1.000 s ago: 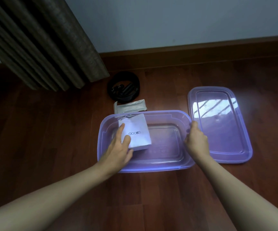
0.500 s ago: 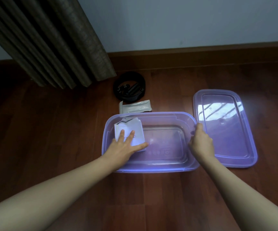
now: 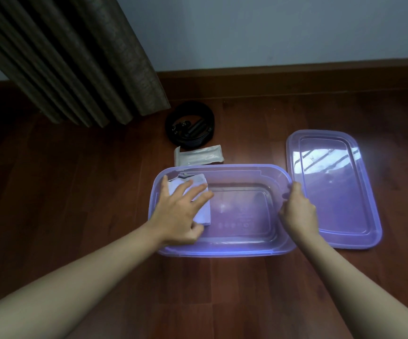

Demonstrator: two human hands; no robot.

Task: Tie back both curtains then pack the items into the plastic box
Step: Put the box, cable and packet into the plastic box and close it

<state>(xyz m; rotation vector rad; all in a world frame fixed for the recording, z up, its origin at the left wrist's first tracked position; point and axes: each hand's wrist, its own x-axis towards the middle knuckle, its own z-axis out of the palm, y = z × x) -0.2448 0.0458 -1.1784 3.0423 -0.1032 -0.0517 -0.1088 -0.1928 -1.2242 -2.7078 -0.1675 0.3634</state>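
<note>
Flat white packet (image 3: pixel 201 206) now lies inside box (image 3: pixel 225 252).

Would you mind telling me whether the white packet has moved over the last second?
Yes. The white packet went down from rim height onto the plastic box floor at its left end.

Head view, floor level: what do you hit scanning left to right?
Curtain → left hand resting on the white packet inside the plastic box → right hand gripping the box's right rim → lid flat on the floor.
</note>
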